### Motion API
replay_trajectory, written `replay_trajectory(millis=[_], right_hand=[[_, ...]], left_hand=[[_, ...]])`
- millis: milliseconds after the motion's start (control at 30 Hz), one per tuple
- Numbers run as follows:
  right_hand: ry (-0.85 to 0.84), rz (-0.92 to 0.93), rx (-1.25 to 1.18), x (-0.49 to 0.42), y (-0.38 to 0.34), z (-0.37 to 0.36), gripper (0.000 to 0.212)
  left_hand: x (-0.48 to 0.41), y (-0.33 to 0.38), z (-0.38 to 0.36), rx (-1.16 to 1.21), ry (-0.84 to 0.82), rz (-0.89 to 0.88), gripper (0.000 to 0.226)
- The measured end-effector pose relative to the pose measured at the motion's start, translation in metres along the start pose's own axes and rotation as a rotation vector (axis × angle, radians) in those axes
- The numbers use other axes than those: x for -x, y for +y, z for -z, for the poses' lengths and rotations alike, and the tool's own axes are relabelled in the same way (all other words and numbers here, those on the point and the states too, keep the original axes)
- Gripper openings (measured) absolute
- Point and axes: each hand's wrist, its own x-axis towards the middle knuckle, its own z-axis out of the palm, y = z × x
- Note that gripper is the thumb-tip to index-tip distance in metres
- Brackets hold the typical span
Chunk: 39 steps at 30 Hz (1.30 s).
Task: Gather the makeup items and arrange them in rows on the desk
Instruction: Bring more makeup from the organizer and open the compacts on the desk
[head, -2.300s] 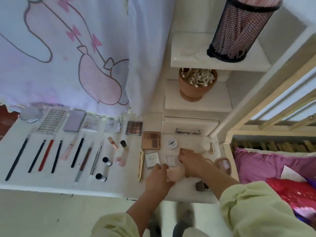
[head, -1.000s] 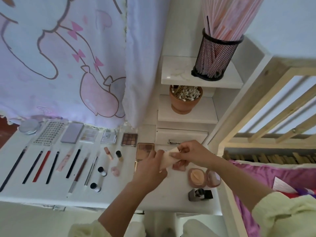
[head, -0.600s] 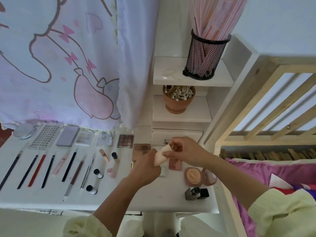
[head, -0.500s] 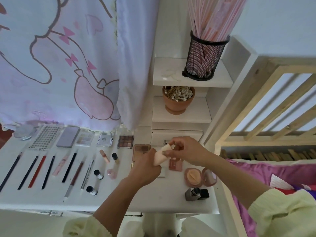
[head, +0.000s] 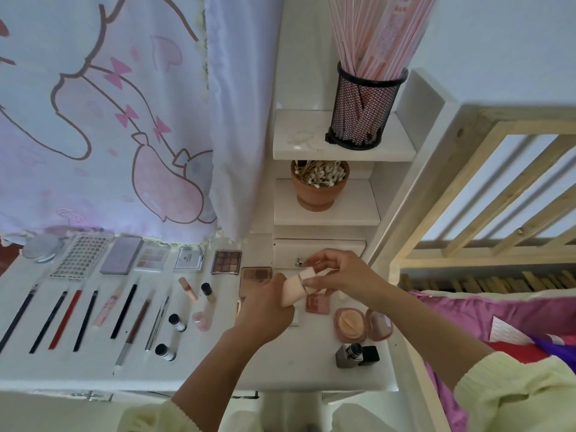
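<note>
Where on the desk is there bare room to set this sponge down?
Bare desk shows near the front edge, between the left forearm and the bottle. The front strip below the pencils is free too. Crowded: the palettes along the back and around the open compact.

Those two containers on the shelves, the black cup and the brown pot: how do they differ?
The cup is black mesh, see-through and tall; the pot is solid orange-brown clay and squat. The cup stands on the upper shelf, the pot on the lower shelf. The cup holds long pink sticks, the pot cotton swabs. Both stand upright with open tops.
</note>
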Motion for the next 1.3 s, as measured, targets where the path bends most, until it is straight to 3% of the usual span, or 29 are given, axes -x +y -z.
replay_trajectory(millis=[567,767,933,1100,1300], right_hand=[[0.055,0.017,-0.060,-0.002,0.006,-0.007,0.019],[0.098,-0.020,-0.035,-0.006,0.016,0.000,0.020],[0.124,-0.146,0.107,-0.014,0.046,-0.001,0.023],[0.091,-0.232,0.265,-0.014,0.074,-0.010,0.022],[-0.064,-0.204,0.582,-0.022,0.090,-0.016,0.032]], left_hand=[[0.004,-0.006,-0.002,0.042,-0.004,0.030,0.024],[0.009,-0.020,-0.015,0.195,-0.035,0.167,0.033],[0.022,-0.033,-0.052,0.262,-0.235,0.343,0.039],[0.033,-0.038,-0.083,0.140,-0.371,0.339,0.053],[0.033,-0.040,-0.098,0.012,-0.322,0.298,0.050]])
